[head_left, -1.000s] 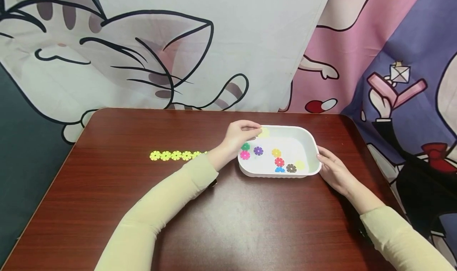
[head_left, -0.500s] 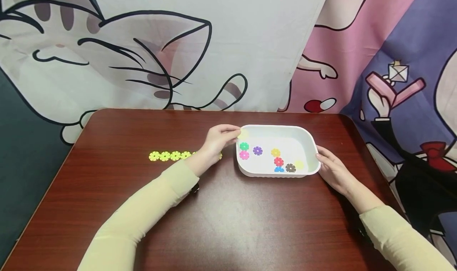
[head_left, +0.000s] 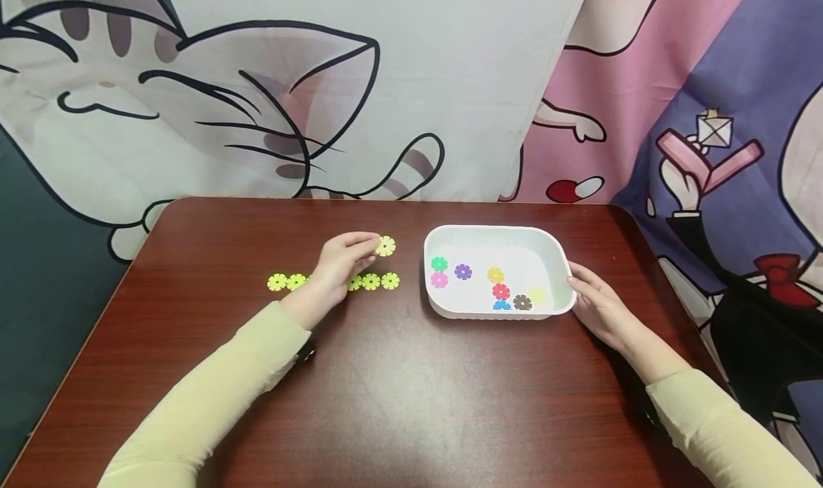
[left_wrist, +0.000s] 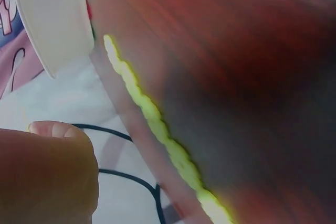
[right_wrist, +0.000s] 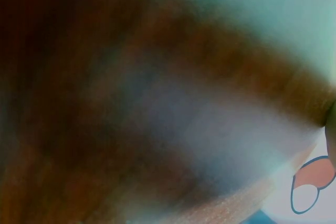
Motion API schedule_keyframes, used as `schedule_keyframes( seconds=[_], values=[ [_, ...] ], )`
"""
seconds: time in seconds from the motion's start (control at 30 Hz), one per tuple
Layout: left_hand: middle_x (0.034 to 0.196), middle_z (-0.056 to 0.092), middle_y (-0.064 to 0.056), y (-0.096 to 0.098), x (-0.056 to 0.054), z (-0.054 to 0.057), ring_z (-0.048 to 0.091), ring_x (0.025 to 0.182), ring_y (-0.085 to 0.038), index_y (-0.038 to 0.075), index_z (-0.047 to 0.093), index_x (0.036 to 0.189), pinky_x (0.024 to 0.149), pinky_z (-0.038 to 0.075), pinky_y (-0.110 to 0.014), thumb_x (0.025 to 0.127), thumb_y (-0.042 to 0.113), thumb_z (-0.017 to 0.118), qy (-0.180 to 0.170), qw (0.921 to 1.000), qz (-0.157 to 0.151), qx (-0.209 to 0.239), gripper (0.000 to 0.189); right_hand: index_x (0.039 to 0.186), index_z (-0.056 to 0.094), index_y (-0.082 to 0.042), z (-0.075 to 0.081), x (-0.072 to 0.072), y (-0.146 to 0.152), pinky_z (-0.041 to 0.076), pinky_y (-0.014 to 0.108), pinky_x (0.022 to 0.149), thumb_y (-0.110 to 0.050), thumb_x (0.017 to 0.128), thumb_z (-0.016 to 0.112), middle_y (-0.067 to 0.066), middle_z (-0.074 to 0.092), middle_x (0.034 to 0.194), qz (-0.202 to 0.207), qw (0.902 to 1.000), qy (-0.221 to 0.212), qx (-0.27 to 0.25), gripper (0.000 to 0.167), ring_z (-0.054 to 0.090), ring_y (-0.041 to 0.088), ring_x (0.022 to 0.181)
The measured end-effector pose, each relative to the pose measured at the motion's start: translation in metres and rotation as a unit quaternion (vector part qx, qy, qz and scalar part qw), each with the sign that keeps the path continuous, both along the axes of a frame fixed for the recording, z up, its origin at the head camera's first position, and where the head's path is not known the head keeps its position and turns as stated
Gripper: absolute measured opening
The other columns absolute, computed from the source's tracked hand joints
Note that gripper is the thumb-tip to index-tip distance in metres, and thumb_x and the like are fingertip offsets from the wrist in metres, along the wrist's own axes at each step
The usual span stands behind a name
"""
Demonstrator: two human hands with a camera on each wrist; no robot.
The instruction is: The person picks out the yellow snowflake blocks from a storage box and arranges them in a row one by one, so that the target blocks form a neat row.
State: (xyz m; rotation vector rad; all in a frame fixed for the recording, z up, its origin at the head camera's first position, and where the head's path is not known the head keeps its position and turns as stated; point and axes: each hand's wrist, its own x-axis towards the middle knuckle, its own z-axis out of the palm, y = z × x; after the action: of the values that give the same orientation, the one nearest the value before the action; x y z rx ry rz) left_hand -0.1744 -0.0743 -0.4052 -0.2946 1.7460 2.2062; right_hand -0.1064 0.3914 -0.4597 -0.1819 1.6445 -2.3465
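Note:
My left hand pinches a pale yellow flower-shaped disc by its left edge, above the table behind a row of discs. That row of yellow-green flower discs runs sideways across the table, its middle covered by the left hand and wrist. In the left wrist view the row slants past the hand, while the pinched disc is out of sight. At the right end of a white plastic tray, my right hand grips the wall, thumb at the rim. The right wrist view is mostly blurred.
Several flower discs lie in the tray, among them a purple disc, a red disc and a dark brown disc. Everything stands on a brown wooden table. Behind its far edge hangs a cartoon-printed curtain.
From the tray's far left corner my left hand has moved left with the pale yellow disc, to above the row. The right hand has stayed at the tray.

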Motion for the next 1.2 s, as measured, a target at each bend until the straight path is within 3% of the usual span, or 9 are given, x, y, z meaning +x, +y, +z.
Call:
schedule_keyframes(
  seconds=[0.2, 0.4, 0.57, 0.73, 0.97, 1.2],
  values=[
    [0.088, 0.073, 0.012, -0.023, 0.006, -0.003, 0.067, 0.070, 0.003, -0.003, 0.067, 0.129, 0.075, 0.059, -0.012, 0.102, 0.008, 0.070, -0.021, 0.9996, 0.008, -0.014, 0.030, 0.141, 0.057, -0.017, 0.000, 0.000, 0.000, 0.051, 0.015, 0.103, -0.002, 0.114, 0.034, -0.007, 0.068, 0.137, -0.002, 1.0000, 0.001, 0.005, 0.039, 0.064, 0.002, 0.124],
    [0.087, 0.074, 0.012, -0.044, 0.011, -0.005, 0.067, 0.068, 0.003, 0.011, 0.075, 0.107, 0.072, 0.058, -0.011, 0.102, 0.009, 0.070, -0.022, 0.9995, 0.015, -0.017, 0.007, 0.142, 0.056, -0.016, -0.001, 0.001, 0.001, 0.051, 0.015, 0.103, -0.002, 0.114, 0.034, -0.007, 0.067, 0.138, -0.001, 1.0000, 0.002, 0.004, 0.039, 0.063, 0.001, 0.125],
    [0.086, 0.074, 0.014, -0.065, 0.015, -0.007, 0.066, 0.068, 0.004, 0.021, 0.076, 0.091, 0.071, 0.057, -0.011, 0.103, 0.008, 0.068, -0.021, 0.9993, 0.029, -0.009, 0.020, 0.142, 0.056, -0.016, -0.001, 0.000, 0.000, 0.051, 0.015, 0.104, -0.002, 0.114, 0.034, -0.007, 0.067, 0.138, 0.001, 1.0000, 0.002, 0.004, 0.039, 0.063, 0.002, 0.126],
    [0.085, 0.073, 0.014, -0.088, 0.018, -0.008, 0.065, 0.067, 0.003, 0.025, 0.077, 0.087, 0.069, 0.056, -0.012, 0.103, 0.009, 0.068, -0.021, 0.9984, 0.051, -0.015, 0.025, 0.142, 0.056, -0.016, 0.000, 0.000, 0.000, 0.051, 0.016, 0.104, -0.002, 0.114, 0.034, -0.007, 0.067, 0.138, 0.003, 1.0000, 0.005, 0.005, 0.039, 0.063, 0.002, 0.126],
    [0.077, 0.072, 0.012, -0.120, 0.023, -0.008, 0.066, 0.063, 0.002, 0.025, 0.080, 0.083, 0.066, 0.057, -0.015, 0.103, 0.009, 0.069, -0.028, 0.9955, 0.091, -0.005, 0.028, 0.142, 0.056, -0.016, 0.001, 0.000, -0.001, 0.051, 0.016, 0.104, -0.002, 0.114, 0.034, -0.007, 0.067, 0.138, 0.005, 1.0000, 0.005, 0.003, 0.039, 0.063, 0.002, 0.125],
    [0.084, 0.073, 0.015, -0.144, 0.029, -0.013, 0.067, 0.067, 0.002, 0.024, 0.081, 0.080, 0.069, 0.058, -0.013, 0.101, 0.006, 0.069, -0.026, 0.9926, 0.119, -0.004, 0.031, 0.141, 0.057, -0.016, 0.000, 0.000, 0.000, 0.050, 0.016, 0.104, -0.002, 0.114, 0.034, -0.006, 0.068, 0.136, 0.000, 1.0000, 0.002, 0.000, 0.039, 0.064, 0.002, 0.125]
  ],
)
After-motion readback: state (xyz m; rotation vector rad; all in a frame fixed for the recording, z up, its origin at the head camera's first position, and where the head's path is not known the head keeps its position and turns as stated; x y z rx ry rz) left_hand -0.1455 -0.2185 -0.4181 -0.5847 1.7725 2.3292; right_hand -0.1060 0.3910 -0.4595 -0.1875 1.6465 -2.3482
